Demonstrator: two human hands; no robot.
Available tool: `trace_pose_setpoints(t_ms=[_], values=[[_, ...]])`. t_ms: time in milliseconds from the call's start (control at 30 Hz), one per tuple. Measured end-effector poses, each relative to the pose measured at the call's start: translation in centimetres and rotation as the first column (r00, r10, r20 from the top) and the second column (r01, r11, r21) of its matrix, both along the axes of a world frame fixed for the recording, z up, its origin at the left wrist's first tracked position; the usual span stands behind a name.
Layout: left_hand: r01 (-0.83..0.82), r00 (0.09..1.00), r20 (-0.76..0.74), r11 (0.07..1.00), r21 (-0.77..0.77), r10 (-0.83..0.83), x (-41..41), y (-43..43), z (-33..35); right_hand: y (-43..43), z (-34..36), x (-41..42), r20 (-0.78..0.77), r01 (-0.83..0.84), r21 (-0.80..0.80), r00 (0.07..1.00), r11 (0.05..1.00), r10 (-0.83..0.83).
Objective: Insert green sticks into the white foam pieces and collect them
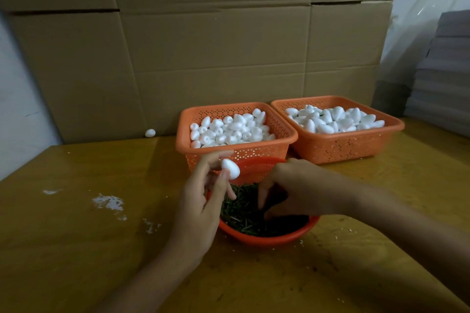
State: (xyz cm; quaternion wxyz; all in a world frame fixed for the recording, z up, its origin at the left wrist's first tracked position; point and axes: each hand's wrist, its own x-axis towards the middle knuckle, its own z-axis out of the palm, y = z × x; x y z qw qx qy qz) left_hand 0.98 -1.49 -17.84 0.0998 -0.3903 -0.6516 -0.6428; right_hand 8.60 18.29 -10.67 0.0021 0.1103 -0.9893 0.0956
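My left hand (pixel 201 195) pinches a white egg-shaped foam piece (pixel 231 169) between thumb and fingers, just above the round orange bowl (pixel 269 237). The bowl is full of short green sticks (pixel 244 213). My right hand (pixel 292 190) reaches down into the sticks with its fingers curled; what the fingertips hold is hidden. Behind the bowl stand two orange perforated baskets, the left basket (pixel 236 154) and the right basket (pixel 356 143), both heaped with white foam pieces.
A wooden table (pixel 76 249) carries everything; white foam crumbs (pixel 109 202) lie on its left part. One loose foam piece (pixel 150 132) rests at the far edge by the big cardboard sheets (pixel 203 46). Grey stacked material (pixel 442 79) stands at the right.
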Motion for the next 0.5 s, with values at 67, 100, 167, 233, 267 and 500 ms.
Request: trace_pose_setpoints(t_ms=[67,100,167,233,267,500], values=[[-0.011,1.000,-0.025,1.000,-0.007,0.011,-0.05,-0.08,0.05,0.08,0.27,-0.21,-0.045,0.005,-0.060,0.999,0.998,-0.007],[-0.014,1.000,-0.026,1.000,-0.004,0.014,-0.07,-0.10,0.08,0.13,0.32,-0.28,-0.073,0.002,-0.097,0.997,0.995,-0.009],[-0.016,1.000,-0.019,1.000,0.013,0.016,-0.06,-0.10,0.07,0.30,0.32,-0.37,-0.125,-0.013,-0.164,0.992,0.986,-0.008],[-0.021,1.000,-0.003,0.999,0.030,0.022,0.08,-0.08,0.13,0.42,0.40,-0.47,-0.155,-0.038,-0.220,0.988,0.975,0.004],[-0.023,1.000,0.006,0.999,0.039,0.022,0.17,-0.04,0.20,0.47,0.45,-0.56,-0.159,-0.051,-0.256,0.987,0.965,0.010],[-0.020,0.996,0.092,0.995,0.095,0.011,0.24,-0.16,0.59,0.99,0.68,-0.92,0.027,0.000,-0.689,0.999,0.725,0.026]])
